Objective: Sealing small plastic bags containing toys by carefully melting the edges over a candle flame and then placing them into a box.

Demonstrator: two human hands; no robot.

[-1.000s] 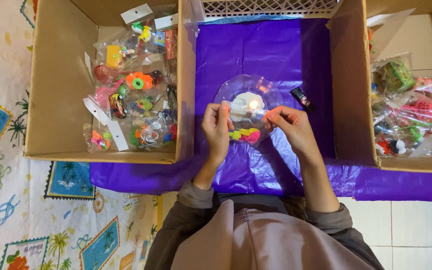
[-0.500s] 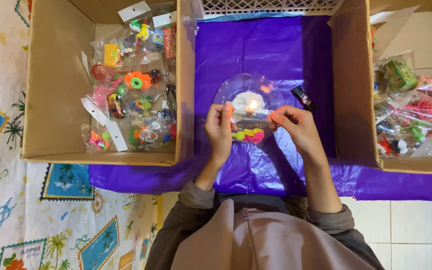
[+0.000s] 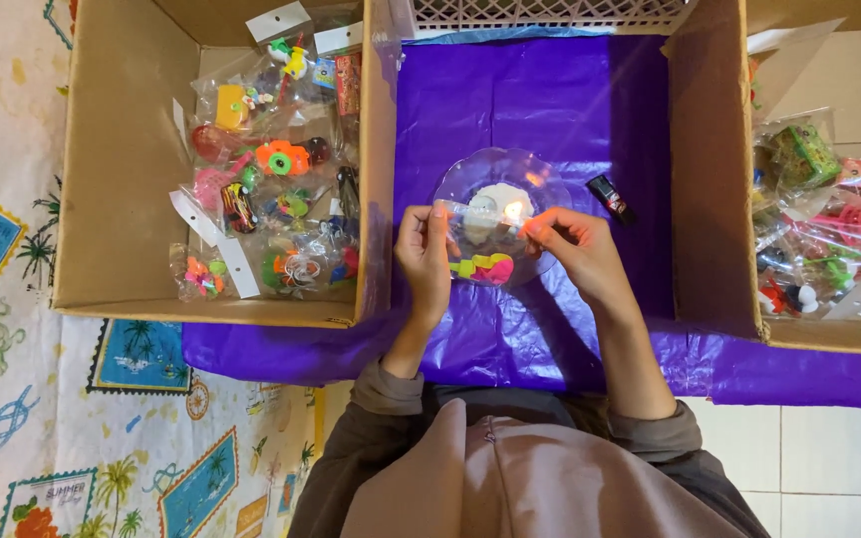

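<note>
Both hands, left hand (image 3: 427, 254) and right hand (image 3: 572, 249), have fingers pinched on a clear toy packet (image 3: 478, 251), stretched over a small flame (image 3: 512, 210) above the glass dish (image 3: 470, 179).

purple sheet (image 3: 540, 100) over patterned mat (image 3: 12, 399); pale floor tiles (image 3: 829, 448), perhaps ceramic.

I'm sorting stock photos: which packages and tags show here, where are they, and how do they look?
Small clear bag: stretched between left hand and right hand, bright toys inside.
Clear toy packets: heaped in left cardboard box, many colours.
White card tags: on those packets, rectangular.
Clear toy packets: in right cardboard box, green, pink.
</note>
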